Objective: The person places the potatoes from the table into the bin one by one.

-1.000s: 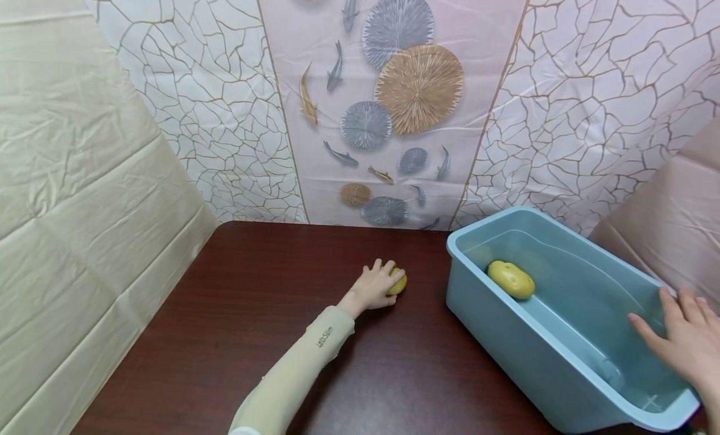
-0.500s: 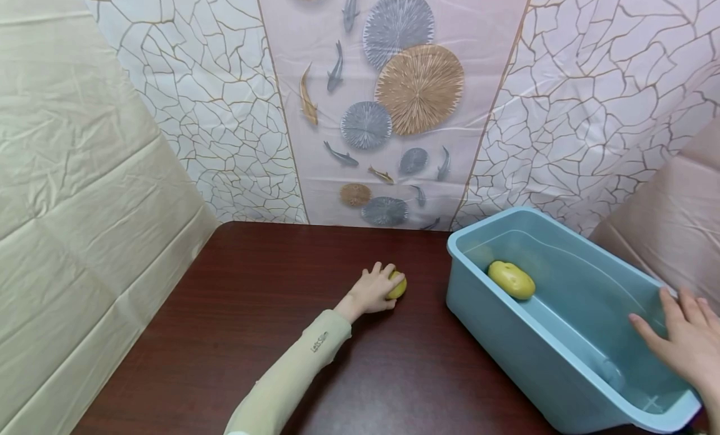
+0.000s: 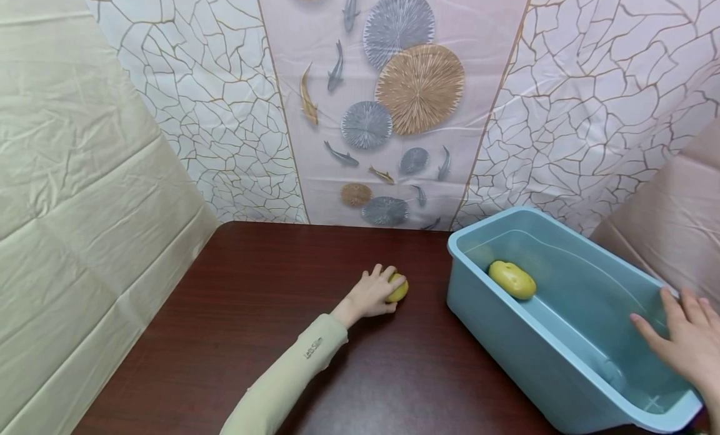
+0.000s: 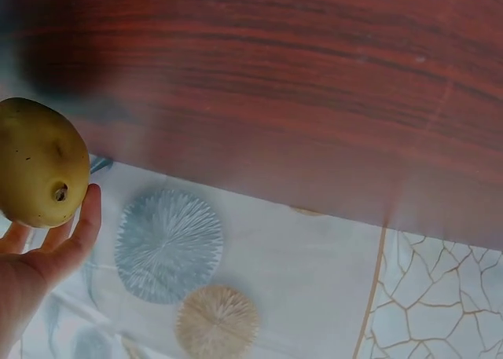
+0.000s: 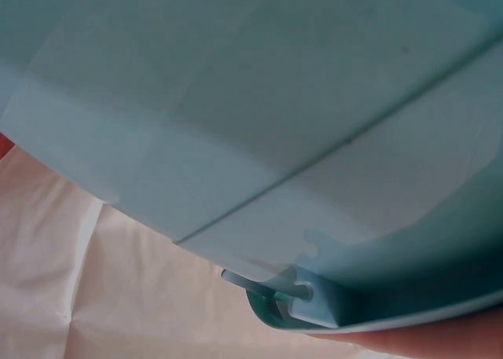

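My left hand (image 3: 371, 294) reaches out over the brown table and grips a yellow potato (image 3: 399, 289), its fingers spread over the top and side. In the left wrist view the potato (image 4: 41, 163) shows at the left edge, with fingers (image 4: 82, 229) curled beside it. Whether it touches the table cannot be told. On the right stands a blue bin (image 3: 506, 341); a second potato (image 3: 512, 280) lies inside near its far end. My right hand (image 3: 686, 341) rests on the bin's right rim, fingers fairly straight, thumb spread over the inside. The right wrist view shows mostly bin wall (image 5: 196, 123).
The dark wooden table (image 3: 270, 266) extends left of the bin. A patterned cloth (image 3: 365, 172) hangs behind it, a cream cloth (image 3: 84, 204) covers the left side, and pinkish fabric (image 3: 669, 216) is beyond the bin on the right.
My left hand and the potato have shifted slightly nearer to me, and the left forearm has moved a little down and left. My right hand, the bin and the potato inside stay put.
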Available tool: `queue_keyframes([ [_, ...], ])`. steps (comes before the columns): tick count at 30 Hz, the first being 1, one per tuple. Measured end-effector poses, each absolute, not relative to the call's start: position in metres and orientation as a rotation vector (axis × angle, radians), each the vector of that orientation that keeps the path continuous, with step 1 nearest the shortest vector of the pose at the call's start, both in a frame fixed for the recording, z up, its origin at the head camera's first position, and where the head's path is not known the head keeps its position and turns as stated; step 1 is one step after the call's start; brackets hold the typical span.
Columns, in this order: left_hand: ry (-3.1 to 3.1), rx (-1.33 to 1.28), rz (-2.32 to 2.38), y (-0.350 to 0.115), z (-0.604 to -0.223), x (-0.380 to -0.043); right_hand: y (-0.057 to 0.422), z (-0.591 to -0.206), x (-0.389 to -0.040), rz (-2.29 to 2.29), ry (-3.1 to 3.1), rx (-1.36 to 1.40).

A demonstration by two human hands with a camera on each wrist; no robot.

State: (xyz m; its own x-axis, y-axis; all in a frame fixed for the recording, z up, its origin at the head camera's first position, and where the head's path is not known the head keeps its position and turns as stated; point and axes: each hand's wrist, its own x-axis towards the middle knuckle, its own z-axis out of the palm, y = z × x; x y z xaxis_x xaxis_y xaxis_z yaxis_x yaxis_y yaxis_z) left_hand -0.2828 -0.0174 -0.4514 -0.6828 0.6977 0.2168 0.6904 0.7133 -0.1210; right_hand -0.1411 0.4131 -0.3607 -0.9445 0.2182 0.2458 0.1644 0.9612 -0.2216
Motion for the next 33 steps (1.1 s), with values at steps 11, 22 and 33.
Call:
queue_keyframes([
  [11,-2.577,-1.125,0.047,-0.013,-0.44,-0.271,0.409,-0.358,-0.139,0.288,-2.846,-0.287],
  [22,-2.537,-1.138,0.065,-0.01,-0.427,-0.262,0.405,-0.355,-0.137,0.285,-2.851,-0.297],
  [33,-2.452,-1.161,0.036,-0.01,-0.415,-0.253,0.404,-0.354,-0.137,0.281,-2.87,-0.329],
])
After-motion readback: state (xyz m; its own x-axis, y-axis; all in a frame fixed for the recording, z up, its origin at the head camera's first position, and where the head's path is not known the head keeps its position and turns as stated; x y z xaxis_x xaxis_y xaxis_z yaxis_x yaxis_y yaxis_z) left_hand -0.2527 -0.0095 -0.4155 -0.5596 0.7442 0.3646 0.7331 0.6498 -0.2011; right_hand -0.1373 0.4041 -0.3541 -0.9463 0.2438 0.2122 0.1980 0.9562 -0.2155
